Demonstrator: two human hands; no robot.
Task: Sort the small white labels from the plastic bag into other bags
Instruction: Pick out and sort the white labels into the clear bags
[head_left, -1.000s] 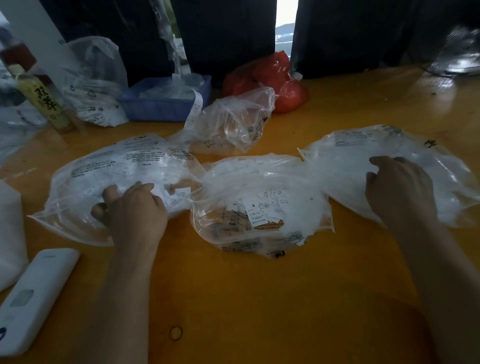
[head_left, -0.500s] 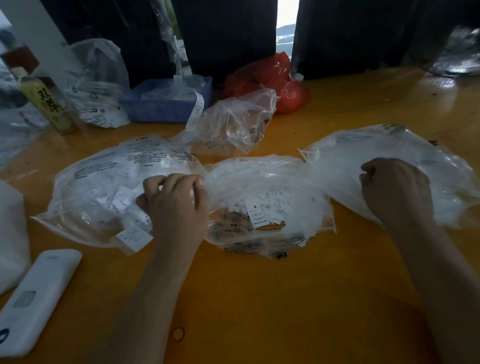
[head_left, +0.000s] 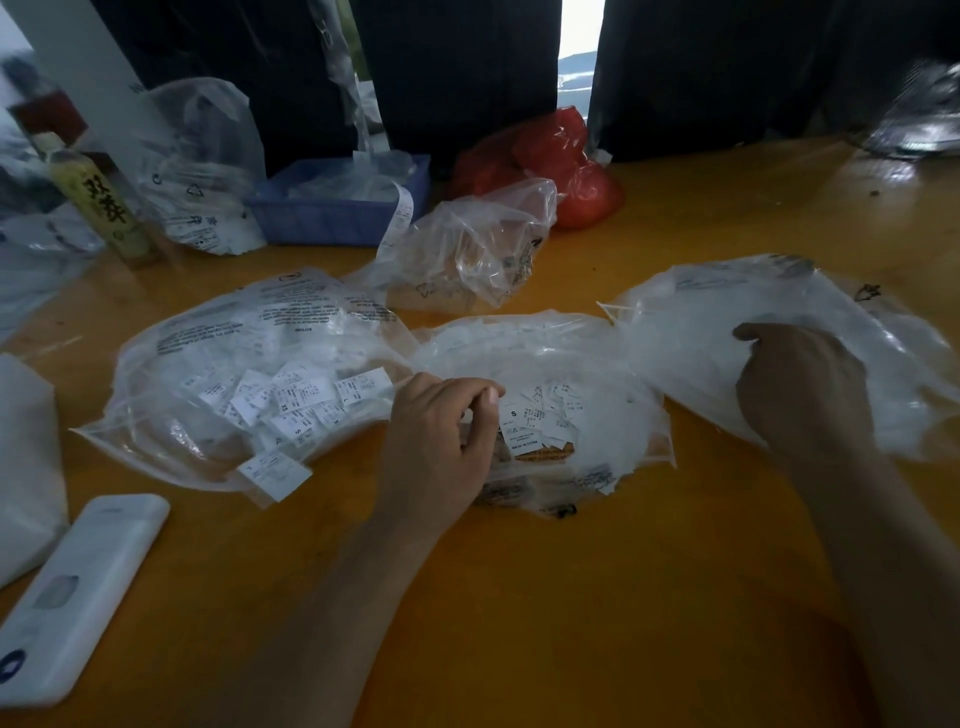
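On the yellow bench (head_left: 571, 597), the middle plastic bag (head_left: 597, 374) serves as the reference landmark. Far to its left, at the near corner, lies a white flat device (head_left: 78, 597). Behind and left of the landmark stands a bottle (head_left: 104, 208) with a yellow label, and right of that a blue tray (head_left: 337, 208) holding clear plastic. Directly left of the landmark, touching it, lies the left plastic bag (head_left: 208, 338), printed with black text; loose small white labels (head_left: 291, 400) lie inside it, and one label (head_left: 274, 473) sits at its near edge.

The left hand (head_left: 441, 447) rests at the landmark's left edge, fingers curled, thumb and forefinger pinched together at the film; whether the grip holds a label or only plastic cannot be told, as the fingertips are blurred. Inside the landmark, just right of that hand, lies a cluster of labels (head_left: 540, 421), one marked S.

Behind the landmark sits a crumpled clear bag (head_left: 478, 249), and behind that a red bag (head_left: 550, 161). Right of the landmark, touching it, lies the right plastic bag (head_left: 779, 306), cloudy white. The right hand (head_left: 800, 384) lies on it, fingers curled under in a closed grip, bunching the film.
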